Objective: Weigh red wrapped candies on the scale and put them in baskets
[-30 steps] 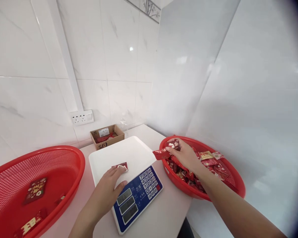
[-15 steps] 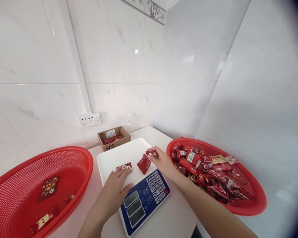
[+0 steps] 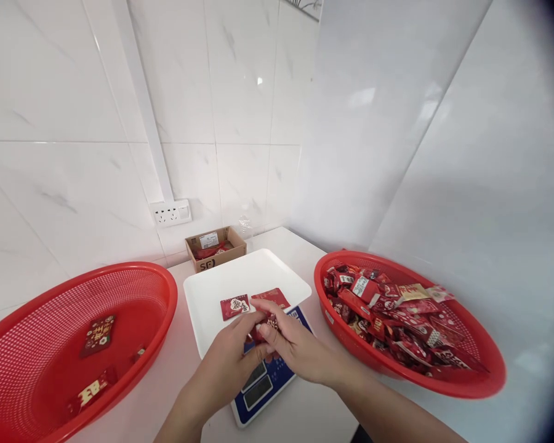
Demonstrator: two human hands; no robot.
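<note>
A scale with a white weighing pan [image 3: 221, 280] and a blue keypad face [image 3: 263, 387] stands in the middle of the white counter. Two red packets [image 3: 234, 306] [image 3: 271, 297] lie on the pan. My left hand [image 3: 233, 360] and my right hand [image 3: 295, 347] meet over the front of the scale, both pinching one small red packet [image 3: 260, 333] between their fingertips. To the right, a red basket [image 3: 443, 384] is heaped with several red packets. On the left, a second red basket [image 3: 133, 289] holds a few packets.
A small cardboard box [image 3: 215, 247] with red items sits against the tiled wall behind the scale. A white wall socket [image 3: 170, 213] is above it. White walls close in the corner at the back and right.
My right hand carried packets from the right basket to the scale; one now lies on the pan. Both hands have come together over the keypad on a small packet.
</note>
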